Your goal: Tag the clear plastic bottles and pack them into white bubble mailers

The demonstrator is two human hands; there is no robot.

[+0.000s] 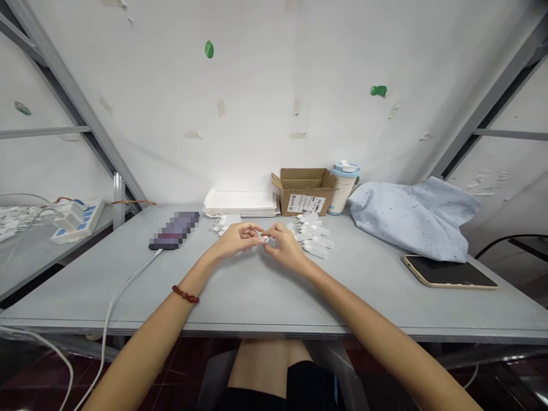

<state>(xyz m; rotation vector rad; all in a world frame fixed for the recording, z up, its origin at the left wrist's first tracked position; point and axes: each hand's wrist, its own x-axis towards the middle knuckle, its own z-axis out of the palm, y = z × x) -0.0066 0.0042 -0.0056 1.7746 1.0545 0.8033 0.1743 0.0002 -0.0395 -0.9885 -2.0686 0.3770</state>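
Note:
My left hand [237, 240] and my right hand [283, 246] meet above the middle of the table, fingertips almost touching. Between them is a small white piece [266, 240], pinched by thumb and fingers of both hands; its exact kind is too small to make out. To the right of my right hand lies a loose pile of white, partly translucent tabs [314, 246] with thin strands or wires. A smaller group of similar white pieces [222, 221] rests behind my left hand, partly hidden by it.
Behind the hands are a stack of white sheets or trays [240, 204], an open cardboard box [306, 200] and a lidded cup [341, 191]. A light blue cloth [411, 214] partly covers a phone [449, 272] at right. Another phone [175, 230], cabled, lies left on the grey table [274, 308].

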